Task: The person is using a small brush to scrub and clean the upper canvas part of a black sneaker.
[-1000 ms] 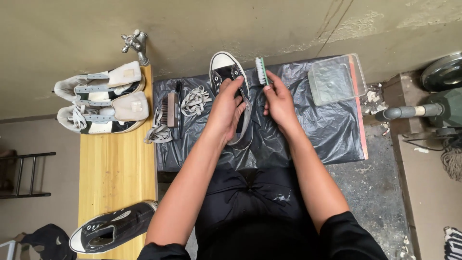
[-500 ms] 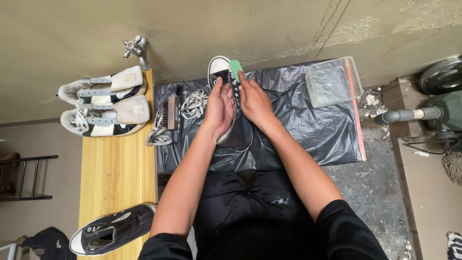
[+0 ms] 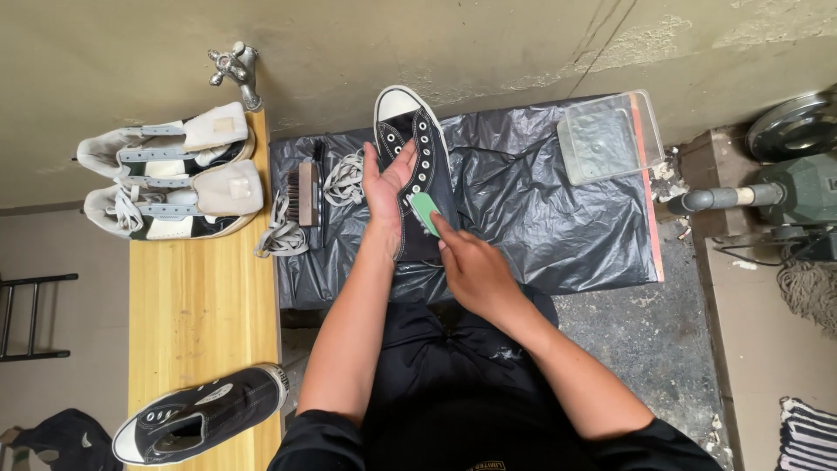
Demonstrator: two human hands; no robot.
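From the head view, the left hand is pressing flat and open on a black sneaker lying on the black plastic sheet, while the right hand is gripping a green brush with closed fingers against the shoe's side. The canvas looks soft and light, probably best steadied at the stiffer rubber sole. Counted: two black sneakers, one on the wooden desk; two white high-tops; one clear tub.

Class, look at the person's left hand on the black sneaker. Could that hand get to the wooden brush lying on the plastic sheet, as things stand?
Probably yes. The left hand rests on the black sneaker, and the wooden brush lies just beside it on the black plastic sheet. Only loose white laces lie between.
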